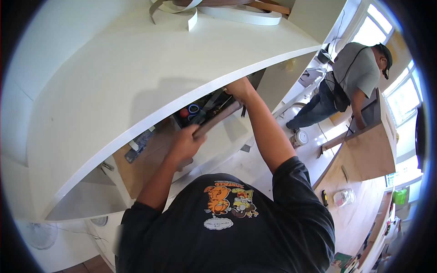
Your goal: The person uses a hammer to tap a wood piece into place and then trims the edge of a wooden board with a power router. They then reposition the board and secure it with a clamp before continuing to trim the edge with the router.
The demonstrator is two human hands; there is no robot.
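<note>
My left hand [186, 144] is closed round the near end of a long brown-grey edge [219, 119], like the rim of an open drawer or box. Tools and small items lie behind that edge, among them a blue ring [194, 108] and a red round item [184, 113]. My right hand [238, 89] reaches in under the white countertop [109, 77], close to the far end of the edge. Its fingers are curled and partly hidden; I cannot tell what they hold. Left of the tools, a grey speckled flat piece [140, 144] lies on a brown board [125, 168].
Coiled edging strips [241, 16] lie on the countertop. To the right, a person [353, 77] in a cap bends over a wooden cabinet [368, 152]. A bucket [299, 138] stands on the floor. A plastic bag [344, 197] lies on the wooden worktop [341, 175].
</note>
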